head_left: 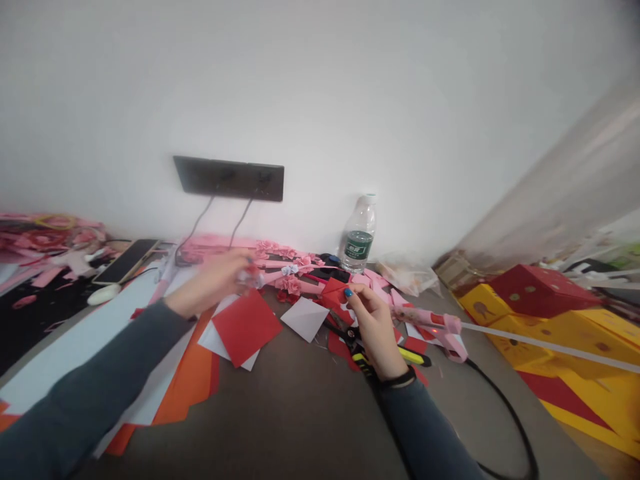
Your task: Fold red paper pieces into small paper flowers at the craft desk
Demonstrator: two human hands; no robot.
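My right hand [373, 320] pinches a small piece of red paper [333, 291] between thumb and fingers. Beneath this hand lie black-and-yellow scissors [361, 361], partly covered by my wrist. My left hand [220, 283] is raised over the left part of the craft pile; motion smears its fingers, and whether they hold anything is unclear. Below it, a red paper square [247, 327] overlaps a white one. Another white square [305, 319] lies between my hands. Pink paper flowers [290, 287] are just behind. To the right rests a pink glue gun [443, 330] with a long glue stick [545, 347].
A water bottle [359, 237] stands against the wall, right of a black socket panel [230, 179]. White sheets [60, 370] and orange sheets [183, 377] spread at left, near a phone [126, 261]. Yellow and red boxes [543, 293] sit at right. The glue gun's black cord [510, 407] curves forward.
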